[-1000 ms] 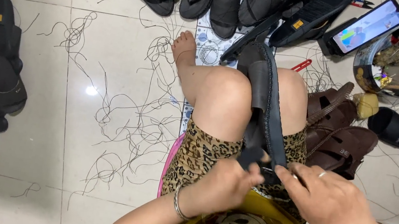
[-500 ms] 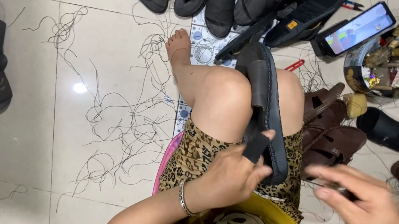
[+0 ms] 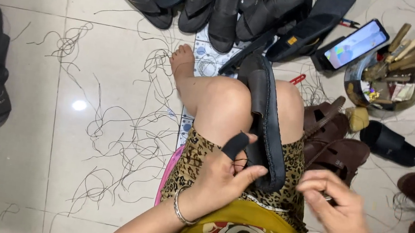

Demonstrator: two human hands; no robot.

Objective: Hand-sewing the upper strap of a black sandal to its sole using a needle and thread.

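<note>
1 phone (image 3: pixel 354 43), 1 tool bowl (image 3: pixel 386 77), 2 hands (image 3: pixel 220 180)

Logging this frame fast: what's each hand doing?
Left hand: closed, holding the black leather sandal.
Right hand: fingers pinched; contents cannot be told.

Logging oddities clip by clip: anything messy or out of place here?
Yes: loose dark threads lie tangled across the tiled floor. The left hand grips a black sandal on the lap.

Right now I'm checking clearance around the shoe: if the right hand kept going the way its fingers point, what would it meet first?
The right hand points left, toward the black sandal lying on the lap, so it would likely meet the sandal's near end first, just beside the left hand that holds it. Depth is unclear from above.
</note>
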